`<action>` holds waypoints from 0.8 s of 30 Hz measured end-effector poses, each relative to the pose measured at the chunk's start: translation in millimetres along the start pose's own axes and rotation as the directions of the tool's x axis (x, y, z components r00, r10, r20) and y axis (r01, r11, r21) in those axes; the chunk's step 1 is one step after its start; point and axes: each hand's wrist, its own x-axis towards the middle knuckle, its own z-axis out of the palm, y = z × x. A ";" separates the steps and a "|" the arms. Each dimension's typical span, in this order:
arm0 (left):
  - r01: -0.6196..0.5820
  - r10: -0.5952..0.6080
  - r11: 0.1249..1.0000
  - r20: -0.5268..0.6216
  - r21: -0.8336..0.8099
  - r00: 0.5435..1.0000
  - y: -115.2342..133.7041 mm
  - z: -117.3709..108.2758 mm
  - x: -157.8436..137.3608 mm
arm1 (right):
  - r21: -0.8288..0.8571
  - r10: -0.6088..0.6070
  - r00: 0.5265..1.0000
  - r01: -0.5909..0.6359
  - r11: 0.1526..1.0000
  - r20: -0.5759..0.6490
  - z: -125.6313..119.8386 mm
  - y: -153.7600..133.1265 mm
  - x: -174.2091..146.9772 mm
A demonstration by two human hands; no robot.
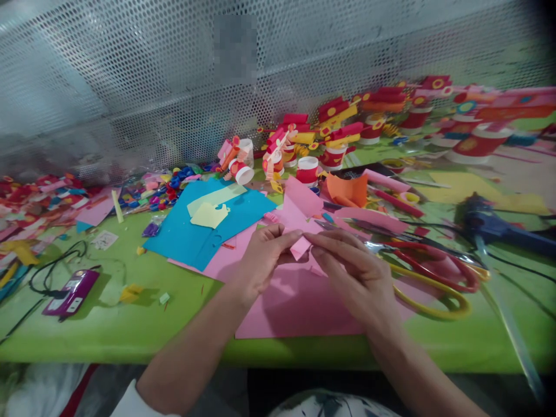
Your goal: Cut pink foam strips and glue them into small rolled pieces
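Observation:
Between my two hands is a small folded strip of pink paper [300,248]. My left hand [270,255] pinches its left side with thumb and forefinger. From the right, my right hand [351,263] pinches the same piece with the fingertips. Both hands hover over a large pink paper sheet [299,313] on the table. Beyond my left hand lies a blue sheet [191,231] with a pale yellow cutout [211,215] on it. Close to my right hand are scissors with red handles [438,266] and scissors with yellow handles [452,307].
A blue glue gun [490,223] with a clear stick rests at the right. Decorated red paper cups [307,171] line the back, before a perforated metal panel [174,75]. A purple device [72,292] with a black cord lies at left on the green table [174,330].

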 end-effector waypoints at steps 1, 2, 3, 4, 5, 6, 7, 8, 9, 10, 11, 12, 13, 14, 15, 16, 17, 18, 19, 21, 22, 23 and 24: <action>-0.009 0.009 1.000 0.011 0.010 1.000 -0.4 -0.1 -0.5 | 0.022 0.024 1.000 -0.024 0.999 0.008 -1.4 -1.3 0.3; -0.017 0.016 0.999 0.023 0.027 1.000 -0.6 -0.1 -1.1 | 0.045 0.045 0.999 -0.046 0.998 0.004 -2.5 -2.1 0.9; -0.024 0.022 0.998 0.037 0.052 0.999 -0.7 0.2 -1.9 | 0.066 0.062 0.998 -0.062 0.996 -0.006 -3.0 -2.2 1.7; -0.033 0.029 0.996 0.048 0.081 0.998 -0.4 0.6 -2.8 | 0.084 0.074 0.997 -0.072 0.994 -0.018 -2.9 -1.7 2.6; -0.048 0.042 0.992 0.058 0.113 0.997 0.0 1.3 -3.6 | 0.103 0.087 0.996 -0.083 0.991 -0.033 -2.3 -0.4 3.4; -0.072 0.063 0.987 0.066 0.147 0.996 0.5 2.1 -4.3 | 0.128 0.106 0.993 -0.100 0.987 -0.043 -1.2 1.4 4.1; -0.105 0.094 0.978 0.069 0.183 0.993 1.1 2.9 -4.9 | 0.160 0.135 0.990 -0.126 0.979 -0.045 0.0 3.5 4.6; -0.144 0.132 0.964 0.069 0.222 0.989 1.6 3.6 -5.3 | 0.198 0.167 0.985 -0.156 0.968 -0.039 1.2 5.6 4.9; -0.187 0.174 0.946 0.072 0.264 0.982 2.0 4.0 -5.6 | 0.236 0.203 0.979 -0.191 0.953 -0.028 2.2 7.5 5.0; -0.228 0.214 0.924 0.078 0.305 0.974 2.2 4.2 -5.8 | 0.271 0.235 0.972 -0.221 0.937 -0.020 2.8 8.9 4.9; -0.262 0.247 0.902 0.088 0.343 0.965 2.4 4.0 -6.0 | 0.296 0.263 0.965 -0.247 0.923 -0.013 3.1 9.7 4.8; -0.286 0.270 0.882 0.097 0.374 0.958 2.6 3.7 -6.2 | 0.308 0.288 0.958 -0.272 0.912 -0.008 3.1 9.8 4.8; -0.301 0.283 0.868 0.105 0.395 0.953 2.8 3.3 -6.4 | 0.311 0.313 0.950 -0.296 0.903 -0.008 2.7 9.3 4.8; -0.309 0.288 0.859 0.113 0.407 0.951 3.2 2.9 -6.7 | 0.309 0.339 0.941 -0.320 0.896 -0.009 2.3 8.4 5.0; -0.312 0.289 0.856 0.118 0.412 0.950 3.6 2.5 -7.0 | 0.303 0.364 0.932 -0.344 0.889 -0.008 1.8 7.3 5.3; -0.312 0.288 0.856 0.121 0.412 0.950 4.0 2.3 -7.3 | 0.297 0.382 0.924 -0.363 0.883 -0.005 1.3 6.1 5.6; -0.312 0.286 0.857 0.124 0.411 0.950 4.5 2.3 -7.5 | 0.291 0.394 0.919 -0.376 0.880 -0.002 0.9 4.9 5.9; -0.311 0.285 0.858 0.126 0.409 0.950 5.0 2.4 -7.8 | 0.285 0.398 0.917 -0.382 0.879 0.000 0.6 3.9 6.1; -0.311 0.283 0.859 0.128 0.407 0.951 5.4 2.6 -8.0 | 0.277 0.399 0.917 -0.383 0.881 -0.001 0.4 3.1 6.1; -0.310 0.281 0.863 0.130 0.398 0.951 6.1 3.2 -8.4 | 0.255 0.393 0.920 -0.378 0.890 -0.009 0.0 1.9 5.8; -0.307 0.279 0.867 0.129 0.393 0.952 6.3 3.6 -8.6 | 0.247 0.387 0.922 -0.371 0.895 -0.015 -0.1 1.6 5.5; -0.302 0.274 0.872 0.128 0.386 0.953 6.5 3.9 -8.9 | 0.242 0.379 0.925 -0.363 0.900 -0.021 -0.2 1.4 5.2; -0.295 0.265 0.878 0.130 0.378 0.956 6.6 4.1 -9.2 | 0.240 0.370 0.929 -0.354 0.904 -0.022 -0.3 1.3 4.9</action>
